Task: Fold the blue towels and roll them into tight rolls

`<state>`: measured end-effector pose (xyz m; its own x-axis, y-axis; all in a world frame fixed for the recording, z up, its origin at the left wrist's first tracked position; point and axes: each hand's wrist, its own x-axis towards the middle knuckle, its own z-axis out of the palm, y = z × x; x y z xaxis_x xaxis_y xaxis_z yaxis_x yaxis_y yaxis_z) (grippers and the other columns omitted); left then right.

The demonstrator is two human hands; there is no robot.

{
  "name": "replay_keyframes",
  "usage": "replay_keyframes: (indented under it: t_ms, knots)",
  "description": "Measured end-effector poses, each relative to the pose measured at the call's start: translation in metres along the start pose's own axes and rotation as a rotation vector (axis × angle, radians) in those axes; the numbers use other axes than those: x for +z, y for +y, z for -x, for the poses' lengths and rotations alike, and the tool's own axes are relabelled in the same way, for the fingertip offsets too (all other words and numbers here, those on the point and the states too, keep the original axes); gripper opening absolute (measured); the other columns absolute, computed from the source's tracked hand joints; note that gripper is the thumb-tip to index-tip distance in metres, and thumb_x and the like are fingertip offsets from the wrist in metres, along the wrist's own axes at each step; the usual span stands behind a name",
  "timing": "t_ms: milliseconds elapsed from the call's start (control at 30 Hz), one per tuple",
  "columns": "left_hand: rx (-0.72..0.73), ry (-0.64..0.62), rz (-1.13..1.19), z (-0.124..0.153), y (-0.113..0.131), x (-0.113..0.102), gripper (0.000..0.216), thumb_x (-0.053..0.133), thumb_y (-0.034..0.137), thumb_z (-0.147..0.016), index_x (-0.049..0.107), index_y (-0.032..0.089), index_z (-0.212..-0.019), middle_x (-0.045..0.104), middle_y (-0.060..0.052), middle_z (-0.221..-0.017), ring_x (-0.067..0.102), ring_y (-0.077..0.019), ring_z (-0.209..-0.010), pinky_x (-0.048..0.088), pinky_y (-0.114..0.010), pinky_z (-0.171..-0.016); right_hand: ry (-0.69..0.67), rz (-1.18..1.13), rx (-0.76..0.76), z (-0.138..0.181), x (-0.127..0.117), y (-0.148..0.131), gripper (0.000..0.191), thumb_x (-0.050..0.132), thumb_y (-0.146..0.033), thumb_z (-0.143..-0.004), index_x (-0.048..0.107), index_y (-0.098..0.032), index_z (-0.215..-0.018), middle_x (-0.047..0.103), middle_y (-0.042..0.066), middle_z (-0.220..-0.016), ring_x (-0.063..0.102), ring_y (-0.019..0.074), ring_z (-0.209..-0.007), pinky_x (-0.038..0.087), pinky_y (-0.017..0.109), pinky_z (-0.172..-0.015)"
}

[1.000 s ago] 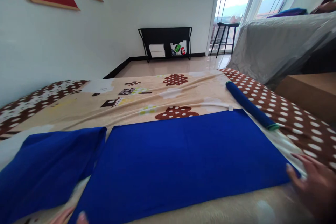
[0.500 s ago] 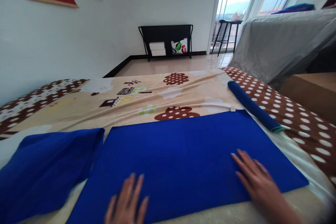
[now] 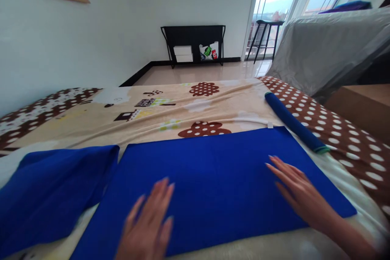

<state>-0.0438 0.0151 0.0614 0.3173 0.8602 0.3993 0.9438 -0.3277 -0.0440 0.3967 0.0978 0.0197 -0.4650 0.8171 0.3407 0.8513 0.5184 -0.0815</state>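
Note:
A flat blue cloth [image 3: 219,178] lies spread on a bed covered by a beige patterned blanket [image 3: 170,105]. My left hand [image 3: 149,223] rests flat on the cloth's near left part, fingers stretched out and slightly blurred. My right hand [image 3: 298,191] lies flat on the cloth's right part, fingers extended toward the far edge. Neither hand holds anything. A second blue cloth [image 3: 51,191] lies loosely folded at the left, touching the flat one. A rolled blue cloth [image 3: 294,122] lies on the dotted brown border at the right.
A white wall runs along the left. A black rack [image 3: 193,44] with boxes stands at the far wall. A black stool [image 3: 265,36] stands by the window. A grey-covered piece of furniture [image 3: 326,44] and a brown box [image 3: 362,105] sit at the right.
Both hands moved from the cloth's near corners onto its top, and they have slid slightly farther along it. The cloths themselves stay put.

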Motion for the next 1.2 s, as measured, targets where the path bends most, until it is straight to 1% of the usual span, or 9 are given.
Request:
replay_keyframes:
  t_ms: [133,267,367,500,633,833,1000,1100,1200]
  knots:
    - [0.059,-0.246,0.141,-0.113,0.056,0.048,0.059,0.035,0.028,-0.099,0.02,0.02,-0.155,0.028,-0.005,-0.161,0.027,-0.0185,-0.149,0.028,-0.043,-0.12,-0.084,-0.097,-0.188,-0.11,0.026,-0.067,0.051,0.031,-0.036,-0.104,0.033,-0.019,-0.152,0.032,0.005,-0.157,0.031,0.0227,-0.144,0.036,0.041,-0.115]
    - [-0.061,-0.326,0.134,-0.163,0.017,0.108,0.059,0.035,0.043,-0.1,0.029,0.02,-0.153,0.029,-0.007,-0.161,0.027,-0.021,-0.149,0.027,-0.044,-0.119,-0.131,-0.127,-0.23,-0.157,0.051,-0.056,0.058,0.018,-0.048,-0.104,0.036,-0.016,-0.149,0.033,0.004,-0.157,0.03,0.0216,-0.144,0.031,0.04,-0.115]
    - [-0.155,-0.316,0.102,-0.143,-0.07,0.116,0.054,0.032,0.049,-0.1,0.034,0.031,-0.151,0.032,-0.002,-0.16,0.03,-0.0226,-0.148,0.025,-0.049,-0.119,-0.166,-0.126,-0.179,-0.144,0.053,0.019,0.056,0.019,-0.051,-0.104,0.041,-0.024,-0.148,0.036,0.0,-0.156,0.032,0.018,-0.144,0.029,0.039,-0.116]
    - [-0.389,-0.24,-0.029,-0.084,-0.185,0.107,0.059,0.019,0.051,-0.101,0.034,0.022,-0.15,0.036,-0.009,-0.158,0.03,-0.0274,-0.147,0.024,-0.054,-0.117,-0.102,-0.066,0.126,-0.105,0.055,0.128,0.057,0.025,-0.049,-0.103,0.035,-0.021,-0.152,0.029,0.01,-0.158,0.028,0.0249,-0.147,0.026,0.05,-0.119]
    - [-0.44,-0.215,-0.083,-0.054,-0.228,0.113,0.069,0.012,0.058,-0.1,0.029,0.016,-0.152,0.028,-0.01,-0.162,0.025,-0.0246,-0.149,0.021,-0.044,-0.12,-0.068,-0.018,0.291,-0.087,0.071,0.168,0.059,0.029,-0.052,-0.102,0.026,-0.027,-0.155,0.025,0.003,-0.161,0.023,0.0213,-0.148,0.022,0.043,-0.122]
    - [-0.423,-0.201,-0.109,-0.062,-0.223,0.119,0.064,0.019,0.054,-0.101,0.032,0.016,-0.151,0.035,-0.01,-0.159,0.03,-0.023,-0.147,0.021,-0.043,-0.12,-0.038,-0.023,0.278,-0.092,0.077,0.163,0.059,0.029,-0.052,-0.102,0.028,-0.026,-0.155,0.029,0.004,-0.16,0.026,0.0215,-0.147,0.024,0.042,-0.121]
    - [-0.376,-0.133,-0.133,-0.067,-0.192,0.096,0.06,0.02,0.044,-0.101,0.04,0.012,-0.147,0.035,-0.015,-0.158,0.03,-0.0255,-0.147,0.023,-0.045,-0.119,0.06,0.009,0.283,-0.092,0.061,0.139,0.061,0.026,-0.048,-0.102,0.031,-0.015,-0.153,0.03,0.012,-0.158,0.026,0.0258,-0.148,0.024,0.047,-0.121]
    - [-0.266,-0.12,-0.066,-0.028,-0.152,0.074,0.056,0.028,0.042,-0.099,0.037,0.02,-0.15,0.034,-0.007,-0.159,0.03,-0.0213,-0.147,0.025,-0.042,-0.12,0.054,0.006,0.231,-0.053,0.048,0.109,0.059,0.029,-0.049,-0.101,0.038,-0.018,-0.15,0.028,0.01,-0.159,0.03,0.0256,-0.146,0.027,0.046,-0.12]
    - [-0.249,-0.136,-0.004,0.047,-0.113,0.051,0.056,0.038,0.041,-0.095,0.031,0.038,-0.151,0.043,0.001,-0.154,0.043,-0.0217,-0.14,0.037,-0.046,-0.114,-0.016,0.009,0.191,0.029,0.038,0.079,0.059,0.032,-0.052,-0.1,0.031,-0.029,-0.154,0.032,0.003,-0.158,0.035,0.0243,-0.144,0.032,0.048,-0.118]
